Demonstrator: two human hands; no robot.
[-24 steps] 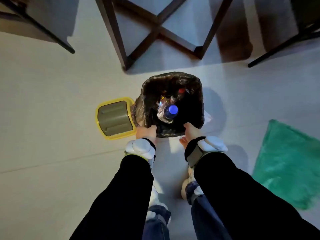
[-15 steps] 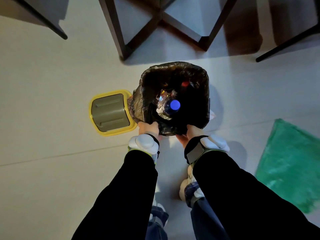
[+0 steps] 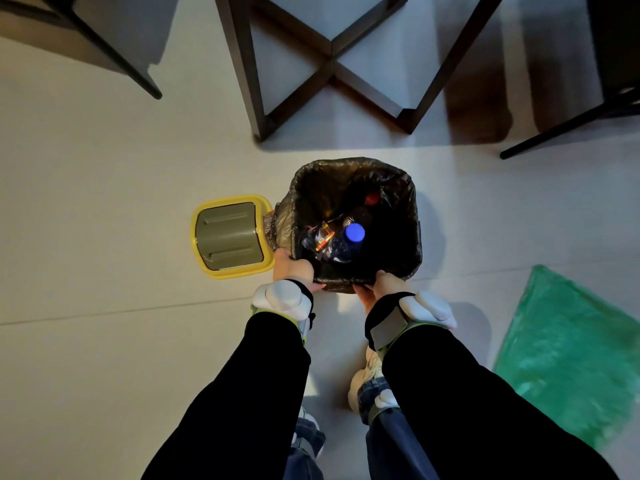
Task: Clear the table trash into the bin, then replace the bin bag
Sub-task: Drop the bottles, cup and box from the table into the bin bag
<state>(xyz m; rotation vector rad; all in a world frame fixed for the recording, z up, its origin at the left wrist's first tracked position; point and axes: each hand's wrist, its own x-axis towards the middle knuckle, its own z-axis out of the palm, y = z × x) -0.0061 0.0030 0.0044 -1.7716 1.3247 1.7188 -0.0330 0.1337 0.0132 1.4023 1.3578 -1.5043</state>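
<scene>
Pale floor tiles carry the bin [image 3: 414,237], lined with a black bag [image 3: 287,216], at 12 o'clock. Both hands pinch the bag's near rim: left hand [image 3: 290,266] at 7 o'clock, right hand [image 3: 386,285] at 5. Yellow-framed lid [image 3: 228,235] lies at 9 o'clock.

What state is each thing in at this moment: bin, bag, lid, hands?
Bin: open, lid off, standing on the floor.
Black bag: in the bin, holding trash.
Lid: on the floor beside the bin.
Left hand: holds bag edge.
Right hand: holds bag edge.
Green bag: flat on the floor.
</scene>
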